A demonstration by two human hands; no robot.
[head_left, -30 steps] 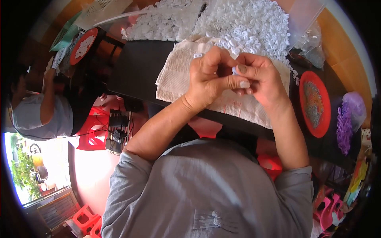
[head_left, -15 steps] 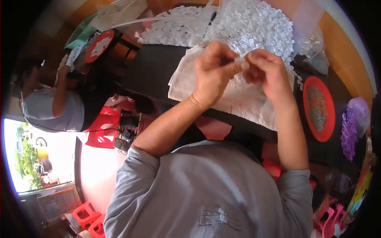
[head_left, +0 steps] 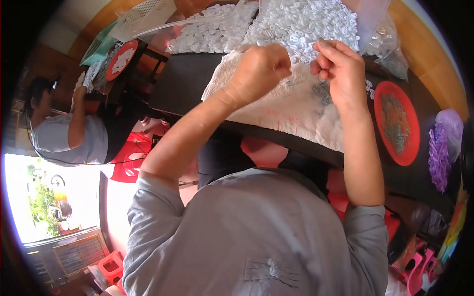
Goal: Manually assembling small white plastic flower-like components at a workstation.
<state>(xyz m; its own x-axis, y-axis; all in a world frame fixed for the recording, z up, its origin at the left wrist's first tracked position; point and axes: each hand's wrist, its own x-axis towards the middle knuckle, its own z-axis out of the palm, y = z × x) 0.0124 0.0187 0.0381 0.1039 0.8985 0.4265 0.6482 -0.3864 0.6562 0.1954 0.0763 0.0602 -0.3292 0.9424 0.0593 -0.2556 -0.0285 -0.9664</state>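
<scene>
Both hands are raised over a cream towel [head_left: 276, 111] on the dark table, apart from each other. My left hand [head_left: 261, 66] is curled closed, its back toward me; whatever its fingers hold is hidden. Thumb and bent fingers of my right hand [head_left: 340, 66] are pinched together, and anything between them is too small to name. Beyond the hands lies a large heap of small white plastic pieces [head_left: 306, 24] with openings in them. Some small grey bits [head_left: 322, 92] lie on the towel beside my right hand.
Right of my right arm, a red oval plate [head_left: 377, 111] carries small metal parts, next to a purple bundle [head_left: 438, 158]. More white pieces [head_left: 207, 32] lie at the back left. A co-worker [head_left: 69, 130] sits left near another red plate [head_left: 114, 75] and a green basket [head_left: 98, 44].
My hands were together at the fingertips around a small whitish piece; now they are apart, the left moved leftward and turned over. The view has shifted slightly.
</scene>
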